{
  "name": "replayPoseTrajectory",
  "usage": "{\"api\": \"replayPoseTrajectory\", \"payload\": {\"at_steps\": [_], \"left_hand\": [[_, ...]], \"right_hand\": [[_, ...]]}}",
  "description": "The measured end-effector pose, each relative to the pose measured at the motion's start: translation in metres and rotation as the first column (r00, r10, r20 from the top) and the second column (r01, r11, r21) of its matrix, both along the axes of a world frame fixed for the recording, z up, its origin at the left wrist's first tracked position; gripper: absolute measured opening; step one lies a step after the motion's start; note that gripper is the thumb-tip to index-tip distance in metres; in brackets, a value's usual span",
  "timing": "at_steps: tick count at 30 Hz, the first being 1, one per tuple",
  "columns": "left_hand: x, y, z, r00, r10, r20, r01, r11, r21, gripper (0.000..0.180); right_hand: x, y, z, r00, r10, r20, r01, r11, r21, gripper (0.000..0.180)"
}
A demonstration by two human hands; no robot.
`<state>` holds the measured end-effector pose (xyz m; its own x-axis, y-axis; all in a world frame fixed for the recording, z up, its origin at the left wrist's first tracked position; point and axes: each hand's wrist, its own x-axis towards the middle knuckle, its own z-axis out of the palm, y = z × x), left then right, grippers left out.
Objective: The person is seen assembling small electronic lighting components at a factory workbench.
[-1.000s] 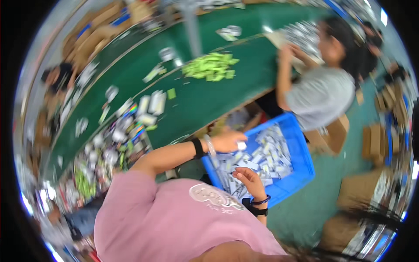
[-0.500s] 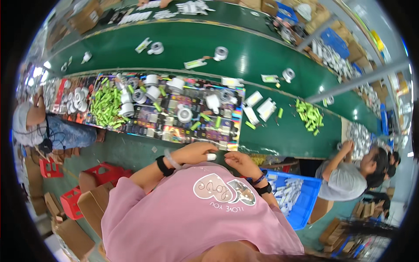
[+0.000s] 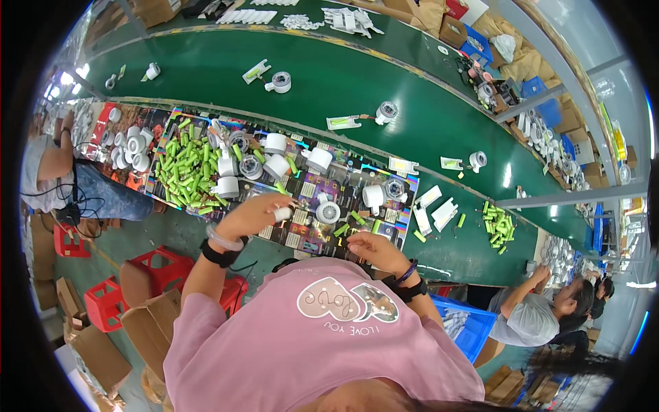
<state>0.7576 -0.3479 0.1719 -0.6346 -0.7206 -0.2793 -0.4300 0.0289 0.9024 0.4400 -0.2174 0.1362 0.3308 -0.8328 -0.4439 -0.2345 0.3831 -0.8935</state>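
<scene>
My left hand is over the near edge of the patterned mat, its fingers loosely bent and a white cover on one fingertip; I see nothing held in it. To its right lies a white round fan head with a grille. My right hand hovers at the mat's near edge, fingers partly curled and apart, close to a few loose green battery cells. A big heap of green cells covers the mat's left part, beside several white fan heads.
Beyond the mat, a green conveyor belt carries fan heads wired to white holders. White casings and a smaller pile of green cells lie at right. A blue bin stands by my right elbow. Co-workers sit at both sides; red stools stand left.
My hands have moved apart and forward over the mat, the left one toward the fan heads and cells. The view has shifted, so the bench appears lower and further right.
</scene>
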Motion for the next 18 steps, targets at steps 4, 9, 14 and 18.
{"api": "replayPoseTrajectory", "payload": {"at_steps": [4,9,14,18], "left_hand": [[0.022,-0.050,0.023,0.986,0.147,0.076,-0.128,0.968,-0.216,0.034],[0.034,-0.081,0.060,0.910,0.350,0.224,-0.274,0.911,-0.310,0.034],[0.041,-0.063,0.037,0.896,0.430,0.115,-0.394,0.887,-0.242,0.032],[0.047,-0.047,0.001,0.924,0.382,-0.006,-0.382,0.923,-0.045,0.032]], "right_hand": [[-0.009,-0.046,0.046,0.994,0.103,0.027,-0.103,0.995,-0.011,0.033],[-0.008,-0.147,0.073,0.867,0.474,-0.152,-0.496,0.798,-0.342,0.034],[0.060,-0.280,0.069,0.845,0.445,-0.298,-0.534,0.743,-0.404,0.029],[0.141,-0.406,0.010,0.861,0.231,-0.454,-0.475,0.686,-0.551,0.026]]}}
